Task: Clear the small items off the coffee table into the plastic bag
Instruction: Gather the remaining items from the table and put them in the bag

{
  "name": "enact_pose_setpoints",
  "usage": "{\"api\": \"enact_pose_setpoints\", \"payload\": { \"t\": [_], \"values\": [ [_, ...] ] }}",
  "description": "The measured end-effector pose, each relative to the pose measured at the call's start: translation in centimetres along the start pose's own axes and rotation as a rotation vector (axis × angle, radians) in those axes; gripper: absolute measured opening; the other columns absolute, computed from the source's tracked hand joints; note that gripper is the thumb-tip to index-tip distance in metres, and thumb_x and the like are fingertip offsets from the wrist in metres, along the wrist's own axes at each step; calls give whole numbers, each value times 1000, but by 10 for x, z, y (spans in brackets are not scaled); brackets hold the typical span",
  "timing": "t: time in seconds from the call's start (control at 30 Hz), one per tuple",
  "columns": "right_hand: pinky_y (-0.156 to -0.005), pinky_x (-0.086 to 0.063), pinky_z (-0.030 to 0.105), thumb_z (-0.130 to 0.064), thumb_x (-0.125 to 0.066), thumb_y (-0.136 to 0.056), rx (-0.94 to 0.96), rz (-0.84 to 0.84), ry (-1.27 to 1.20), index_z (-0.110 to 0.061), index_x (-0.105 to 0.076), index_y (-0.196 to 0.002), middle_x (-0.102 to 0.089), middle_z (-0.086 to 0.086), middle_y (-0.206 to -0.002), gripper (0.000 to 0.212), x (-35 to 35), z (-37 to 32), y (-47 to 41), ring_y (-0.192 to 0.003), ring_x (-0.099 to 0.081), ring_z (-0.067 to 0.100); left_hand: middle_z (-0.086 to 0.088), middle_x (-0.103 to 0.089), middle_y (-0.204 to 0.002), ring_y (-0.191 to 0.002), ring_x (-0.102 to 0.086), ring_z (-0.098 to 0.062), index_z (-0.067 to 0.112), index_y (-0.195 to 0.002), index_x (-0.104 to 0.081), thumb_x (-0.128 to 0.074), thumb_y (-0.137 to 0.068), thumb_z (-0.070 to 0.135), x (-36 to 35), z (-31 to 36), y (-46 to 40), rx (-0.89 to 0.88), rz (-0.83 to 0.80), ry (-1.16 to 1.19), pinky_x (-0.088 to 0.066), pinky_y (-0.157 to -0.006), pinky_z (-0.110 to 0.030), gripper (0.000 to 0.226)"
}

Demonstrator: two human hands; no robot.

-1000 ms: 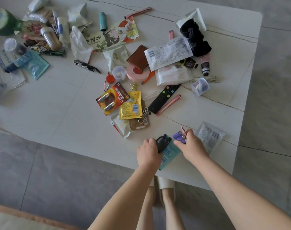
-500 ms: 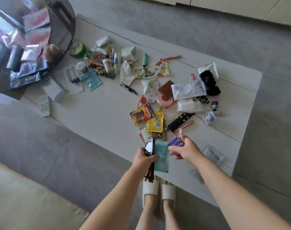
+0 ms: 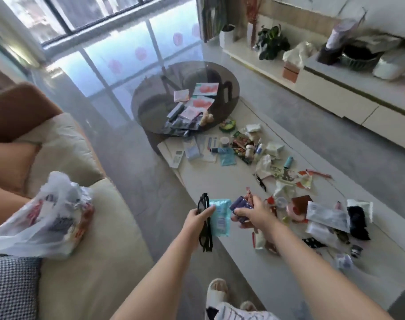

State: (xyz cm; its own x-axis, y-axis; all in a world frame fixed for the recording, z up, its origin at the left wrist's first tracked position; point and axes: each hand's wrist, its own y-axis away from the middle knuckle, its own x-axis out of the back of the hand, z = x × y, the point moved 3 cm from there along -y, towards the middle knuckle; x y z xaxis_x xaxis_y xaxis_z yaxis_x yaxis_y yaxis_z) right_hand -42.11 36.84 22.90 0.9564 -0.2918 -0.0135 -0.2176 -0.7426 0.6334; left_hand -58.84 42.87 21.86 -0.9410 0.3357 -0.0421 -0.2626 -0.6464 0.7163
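Plastic bag (image 3: 46, 218) sits on the sofa (image 3: 97, 262), well left of both hands. Left hand (image 3: 196, 221) grips black sunglasses (image 3: 205, 227) plus a blue packet (image 3: 221, 218); right hand (image 3: 252, 214), just beside it, clutches purple batteries (image 3: 239, 205) above the coffee table (image 3: 220, 183).

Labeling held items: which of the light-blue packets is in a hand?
The light-blue packet the left hand grips together with black glasses. The other blue packet lies on the coffee table, untouched.
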Motion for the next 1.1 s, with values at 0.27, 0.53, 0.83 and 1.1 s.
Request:
{"api": "enact_pose_setpoints", "payload": {
  "t": [0.27, 0.53, 0.83, 1.1],
  "values": [
    [-56, -54, 30, -2, -54, -84, 71, -219, 122, -10, -47, -113, -64, 13, -87, 31, -137, -93, -10, -75, -66, 23, -12, -52, -76, -68, -53, -26, 5, -86, -54, -39, -88, 17, 128, 63, 30, -16, 243, 351, -44, -62, -31, 19],
    [-50, -55, 29, 6, -51, -86, 105, -366, 258, -13, -47, -96, -61, 11, -77, 22, -291, -155, -22, -65, -60, 20, -19, -61, -93, -77, -60, -27, -3, -108, -55, -44, -100, 11, 273, 103, 45, -209, 356, 392, -55, -69, -36, 20],
    [-53, -54, 30, 2, -61, -83, 109, -508, 376, -7, -50, -106, -64, 11, -76, 27, -428, -173, -60, -56, -60, 14, -23, -63, -112, -103, -62, -39, 0, -120, -53, -57, -94, 16, 409, 105, 63, -254, 631, 644, -48, -95, -55, 30],
    [-51, -58, 31, 0, -56, -86, 100, -617, 590, 7, -48, -117, -61, 20, -82, 33, -519, -188, -115, -55, -61, 17, -25, -61, -119, -107, -61, -43, 4, -125, -50, -55, -96, 18, 475, 105, 46, -147, 776, 824, -47, -93, -61, 33]
  ]
}}
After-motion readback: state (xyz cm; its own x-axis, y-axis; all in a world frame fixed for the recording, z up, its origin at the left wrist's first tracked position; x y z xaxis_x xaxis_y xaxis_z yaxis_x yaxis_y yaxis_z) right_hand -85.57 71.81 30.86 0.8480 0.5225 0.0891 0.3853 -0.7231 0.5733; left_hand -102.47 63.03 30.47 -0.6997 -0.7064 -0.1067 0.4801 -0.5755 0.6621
